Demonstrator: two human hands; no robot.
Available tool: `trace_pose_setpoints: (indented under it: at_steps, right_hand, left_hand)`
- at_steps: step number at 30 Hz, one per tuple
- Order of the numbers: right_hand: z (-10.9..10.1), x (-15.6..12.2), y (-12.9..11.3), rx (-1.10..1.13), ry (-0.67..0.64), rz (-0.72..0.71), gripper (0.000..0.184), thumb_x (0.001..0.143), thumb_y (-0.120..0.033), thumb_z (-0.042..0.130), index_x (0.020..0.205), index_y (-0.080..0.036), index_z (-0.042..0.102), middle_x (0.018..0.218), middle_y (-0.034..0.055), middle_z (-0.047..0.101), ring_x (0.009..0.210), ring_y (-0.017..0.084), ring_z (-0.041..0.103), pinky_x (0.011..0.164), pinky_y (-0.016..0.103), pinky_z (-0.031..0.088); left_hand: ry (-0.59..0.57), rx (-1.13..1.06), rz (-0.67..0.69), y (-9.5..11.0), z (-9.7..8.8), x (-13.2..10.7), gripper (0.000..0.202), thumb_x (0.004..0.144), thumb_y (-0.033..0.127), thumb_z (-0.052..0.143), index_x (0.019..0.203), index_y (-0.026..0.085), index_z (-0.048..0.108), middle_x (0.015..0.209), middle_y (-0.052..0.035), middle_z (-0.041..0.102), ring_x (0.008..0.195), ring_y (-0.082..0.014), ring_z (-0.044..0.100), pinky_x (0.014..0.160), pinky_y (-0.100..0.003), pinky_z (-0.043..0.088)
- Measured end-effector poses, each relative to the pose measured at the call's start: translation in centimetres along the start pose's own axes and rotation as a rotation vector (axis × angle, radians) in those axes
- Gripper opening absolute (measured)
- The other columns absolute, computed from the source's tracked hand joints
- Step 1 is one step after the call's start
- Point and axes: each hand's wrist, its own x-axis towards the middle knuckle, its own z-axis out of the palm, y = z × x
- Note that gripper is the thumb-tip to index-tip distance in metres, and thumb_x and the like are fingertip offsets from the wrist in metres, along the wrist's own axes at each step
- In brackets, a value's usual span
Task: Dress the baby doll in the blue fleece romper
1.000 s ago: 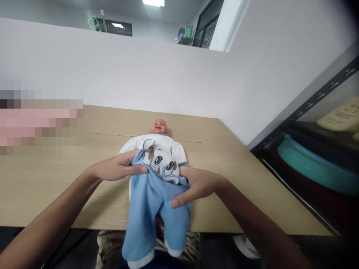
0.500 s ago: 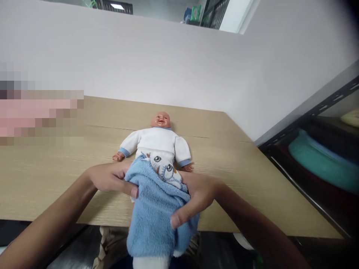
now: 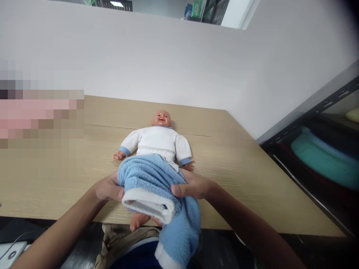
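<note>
A baby doll (image 3: 156,140) in a white top with blue cuffs lies on its back, head away from me. Over its lower body I hold light-blue fleece trousers (image 3: 146,170) with white cuffs. My left hand (image 3: 110,186) grips the bunched leg on the left, whose white cuff opening faces me. On the other side my right hand (image 3: 193,185) holds the fabric, thumb on top and fingers hidden behind it. The other trouser leg hangs past the table edge. Below the cuff the doll's bare foot (image 3: 139,221) shows.
The doll rests on a wooden table (image 3: 238,168) that meets a white wall (image 3: 168,59). At the right stands a dark shelf (image 3: 297,186) with a teal item (image 3: 322,160) on it. A pixelated patch covers the far left. A white device (image 3: 12,254) is at the lower left.
The left trouser leg has been gathered upward, so its white cuff now faces me and the doll's foot shows. The printed animal face is now covered by fabric.
</note>
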Motion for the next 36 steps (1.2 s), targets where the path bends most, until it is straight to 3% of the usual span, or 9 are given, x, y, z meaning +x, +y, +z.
trace_pose_setpoints:
  at_steps: [3,5,8,12,15,19,29,33,36]
  right_hand:
    - [-0.1,0.4,0.8,0.062,-0.154,-0.059,0.079,0.069,-0.06,0.11,0.127,-0.017,0.08,0.116,0.0092,0.085,0.108,0.026,0.082,0.105,0.035,0.063]
    - [0.0,0.3,1.2,0.116,-0.131,-0.102,0.068,0.068,-0.059,0.11,0.111,-0.016,0.081,0.102,0.0066,0.084,0.095,0.023,0.08,0.098,0.033,0.064]
    - [0.3,-0.3,1.4,0.127,0.032,-0.131,0.057,0.073,-0.06,0.106,0.1,-0.019,0.078,0.094,0.0038,0.082,0.094,0.023,0.078,0.101,0.034,0.063]
    - [1.5,-0.6,1.6,0.031,0.129,-0.087,0.045,0.079,-0.048,0.104,0.105,-0.023,0.078,0.103,0.0023,0.082,0.105,0.025,0.08,0.111,0.039,0.062]
    - [2.8,-0.3,2.3,-0.068,0.373,-0.041,0.049,0.08,-0.037,0.1,0.121,-0.025,0.077,0.12,0.0051,0.084,0.122,0.03,0.079,0.118,0.045,0.06]
    - [3.3,0.3,3.0,-0.186,0.603,-0.009,0.043,0.086,-0.032,0.082,0.126,-0.023,0.073,0.122,0.0091,0.086,0.122,0.034,0.081,0.11,0.049,0.066]
    - [-0.6,1.9,3.7,-0.374,0.742,-0.038,0.037,0.083,-0.035,0.073,0.116,-0.019,0.077,0.113,0.0083,0.087,0.11,0.033,0.082,0.102,0.047,0.068]
    - [-1.7,2.4,2.9,-0.451,0.773,-0.062,0.032,0.085,-0.037,0.069,0.11,-0.019,0.077,0.112,0.0087,0.087,0.105,0.032,0.081,0.099,0.046,0.067]
    - [-0.7,2.5,1.3,-0.497,0.739,-0.076,0.027,0.086,-0.031,0.068,0.108,-0.021,0.078,0.111,0.0066,0.087,0.105,0.031,0.081,0.099,0.044,0.066]
  left_hand:
    - [0.016,-0.276,-0.003,0.7,1.2,0.0,0.07,0.079,0.084,0.09,0.067,0.017,0.073,0.064,-0.006,0.069,0.065,-0.0208,0.066,0.071,-0.036,0.064]
    - [0.008,-0.406,-0.024,1.0,1.8,-0.3,0.061,0.083,0.07,0.096,0.067,0.016,0.072,0.062,-0.0021,0.067,0.061,-0.0151,0.061,0.073,-0.03,0.061]
    - [0.098,-0.479,-0.11,1.0,2.6,-1.5,0.049,0.085,0.059,0.1,0.078,0.016,0.077,0.072,-0.0026,0.074,0.066,-0.0149,0.065,0.077,-0.027,0.061]
    - [0.243,-0.52,-0.354,0.5,4.2,-3.5,0.05,0.087,0.061,0.095,0.104,0.017,0.081,0.088,-0.0088,0.082,0.071,-0.0224,0.075,0.064,-0.03,0.065]
    - [0.324,-0.376,-0.401,0.2,5.7,-3.8,0.051,0.088,0.058,0.095,0.119,0.02,0.079,0.084,-0.0061,0.081,0.06,-0.0195,0.071,0.054,-0.027,0.06]
    - [0.42,-0.214,-0.416,-0.4,6.5,-2.5,0.05,0.089,0.058,0.092,0.118,0.02,0.078,0.075,-0.0025,0.078,0.049,-0.0169,0.065,0.048,-0.027,0.056]
    - [0.557,0.03,-0.364,-1.2,4.6,1.7,0.046,0.093,0.066,0.081,0.101,0.02,0.079,0.087,-0.0055,0.082,0.074,-0.0248,0.075,0.066,-0.033,0.062]
    - [0.582,0.068,-0.276,-0.7,4.1,2.8,0.046,0.097,0.058,0.08,0.126,0.022,0.076,0.113,-0.0071,0.085,0.1,-0.0287,0.08,0.086,-0.036,0.065]
    - [0.584,0.084,-0.254,0.1,4.0,1.9,0.05,0.101,0.054,0.078,0.14,0.024,0.068,0.129,-0.0075,0.082,0.113,-0.0291,0.079,0.09,-0.035,0.065]
